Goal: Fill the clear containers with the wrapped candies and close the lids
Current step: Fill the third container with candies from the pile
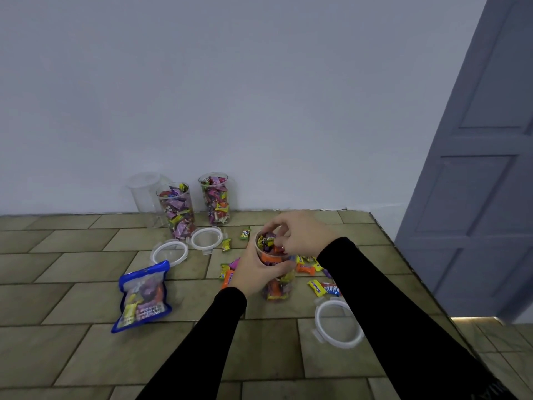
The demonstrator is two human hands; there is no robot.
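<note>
Two arms in view, both in long black sleeves, plain and close-fitting, running right down to the wrists. Left sleeve (202, 336), right sleeve (389, 307): no logos, no cuffs showing. Left hand (253, 272) and right hand (300, 235) are bare: no gloves, no watch.

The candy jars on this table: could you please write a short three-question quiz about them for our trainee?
1. True or false: every jar has its lid on.
2. Which hand grips the near jar: A left, B right?
3. How many loose lids lie on the table?

Key: 1 false. 2 A, the left hand; the right hand is at the jar's mouth. 3 three.
</note>
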